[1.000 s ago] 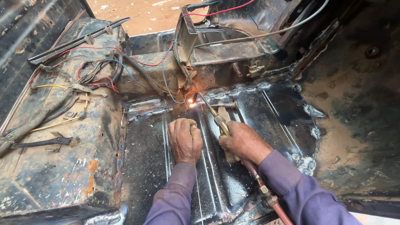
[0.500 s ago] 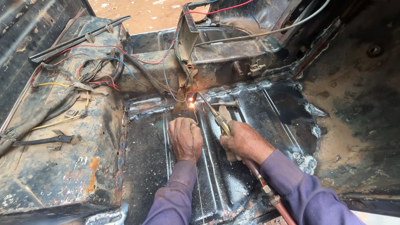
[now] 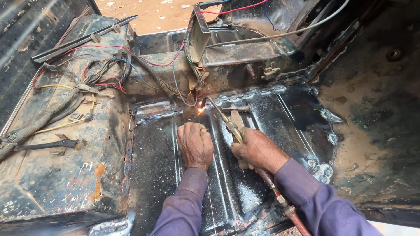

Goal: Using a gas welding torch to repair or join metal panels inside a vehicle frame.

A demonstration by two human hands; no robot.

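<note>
Stripped vehicle floor, bare earth visible beyond: I watch a seam being brazed where the black ribbed floor panel [image 3: 271, 131] meets the cross-member.

My right hand [image 3: 258, 150] is clenched round a brass torch [image 3: 232, 129], its flame [image 3: 200, 110] bright at the joint; my left hand [image 3: 195, 144] is closed over a thin filler rod [image 3: 205, 175], fist resting on the panel. I judge the joining mid-run; the next move calls for steady feed along the seam. Loose wires [image 3: 105, 74] lie left. I see no packages, labels or signs.

Right hand [image 3: 258, 150] gripping brass torch [image 3: 227, 124], left hand [image 3: 195, 144] on ribbed floor panel [image 3: 153, 175]
</note>
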